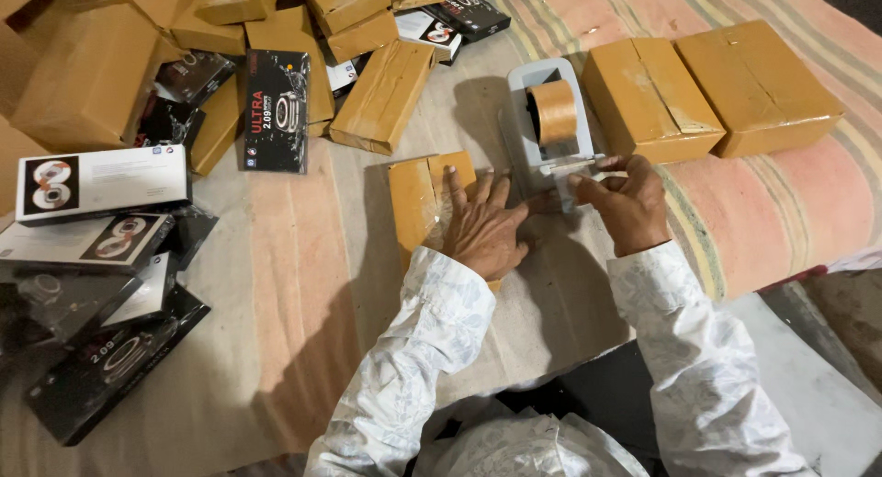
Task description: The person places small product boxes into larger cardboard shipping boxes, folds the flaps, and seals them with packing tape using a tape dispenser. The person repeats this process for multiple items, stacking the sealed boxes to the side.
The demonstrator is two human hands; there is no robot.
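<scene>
Now left hand [482,224] lying flat, fingers spread, pressing the taped cardboard box [424,199] just left of the tape dispenser [549,123], right hand [625,201] pinching brown tape at the dispenser's cutter, two sealed boxes [707,91] sitting right of it

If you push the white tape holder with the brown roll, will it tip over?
Probably not: the white tape dispenser looks wide-based and sits flat on the striped cloth. It may slide. The right hand is at its front edge.
</scene>
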